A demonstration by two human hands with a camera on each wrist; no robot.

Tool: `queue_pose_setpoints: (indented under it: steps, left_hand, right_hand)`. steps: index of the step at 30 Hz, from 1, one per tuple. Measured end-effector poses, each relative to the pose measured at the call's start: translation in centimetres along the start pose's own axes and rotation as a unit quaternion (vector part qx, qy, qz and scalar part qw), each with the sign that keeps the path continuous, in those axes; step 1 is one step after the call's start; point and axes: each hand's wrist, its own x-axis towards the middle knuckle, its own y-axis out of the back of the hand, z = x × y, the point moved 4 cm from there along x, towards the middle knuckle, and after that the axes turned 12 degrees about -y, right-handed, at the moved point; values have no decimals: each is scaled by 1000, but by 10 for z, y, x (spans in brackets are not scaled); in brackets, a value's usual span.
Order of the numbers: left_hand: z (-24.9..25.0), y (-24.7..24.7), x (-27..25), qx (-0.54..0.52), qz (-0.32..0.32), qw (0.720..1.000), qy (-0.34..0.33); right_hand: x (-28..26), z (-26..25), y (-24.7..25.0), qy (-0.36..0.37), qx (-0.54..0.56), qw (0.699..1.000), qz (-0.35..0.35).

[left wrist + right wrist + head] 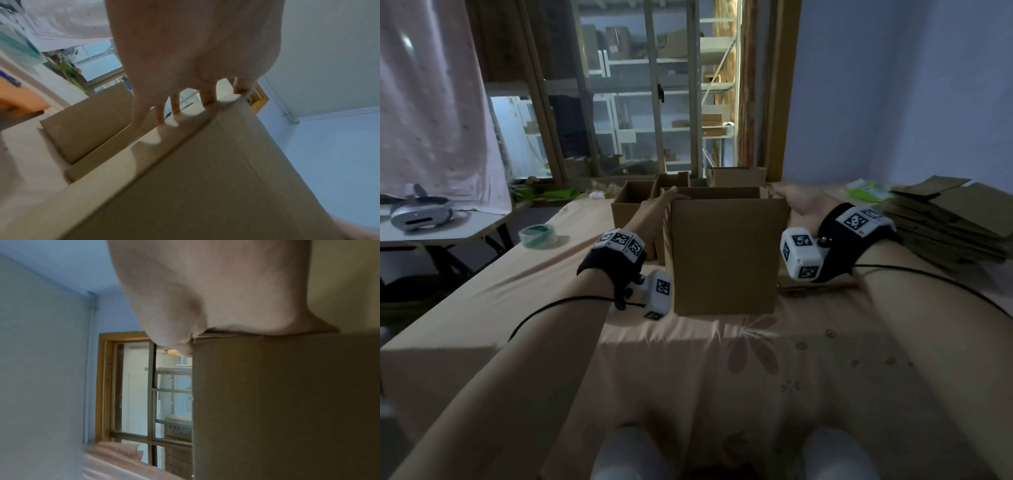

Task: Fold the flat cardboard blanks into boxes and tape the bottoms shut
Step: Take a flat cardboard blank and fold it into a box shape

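Desk (688, 377), cloth-covered, fills the lower frame of the head view. At centre stands the box (724, 255), upright, open end up, long axis vertical, broad face toward us.

Stack of flat blanks (948, 226) at right edge; finished boxes (633, 202) just behind the box, upper centre.

Left hand (662, 205) at the box's upper left corner; the left wrist view shows its fingers (207, 95) curled over the top rim. Right hand (803, 202) at the upper right side, palm against the wall; whether its fingers hook the rim we cannot tell.

Tape roll (536, 236) lies left of centre, well apart from the box.

Risks, as we judge: squeezing the thin walls may skew the box out of square; lifting by the rim may tear a flap; an untaped bottom could spring open; the tape needs a freed hand.
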Motion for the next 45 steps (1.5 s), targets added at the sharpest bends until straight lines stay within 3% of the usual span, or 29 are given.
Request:
queue_pose_setpoints:
  steps: [3,5,10,16,21,24,36,40,45]
  left_hand:
    - [-8,1,-1,-117,49,992,16]
    - [-10,4,-1,-142,49,988,21]
    - [-9,14,-2,-171,58,984,11]
    - [-24,7,-6,-273,48,958,66]
    - [-28,0,-1,-226,69,968,78]
    - [-24,2,-3,-223,75,971,34]
    - [-23,8,8,-156,79,985,9]
    - [-12,2,10,-202,9,979,27]
    - [0,4,12,-113,-5,993,29]
  right_hand:
    - [3,0,-9,42,17,999,22]
    - [1,2,-11,59,30,997,39]
    - [-3,10,-18,38,-12,998,-49]
    - [5,20,-17,9,14,998,-67]
    - [5,19,-12,20,51,996,-65]
    - [4,20,-11,23,27,996,-77]
    - [20,16,-6,-55,0,997,-62]
    - [22,16,-4,-55,15,997,-53]
    - [18,18,-7,-44,28,998,-22]
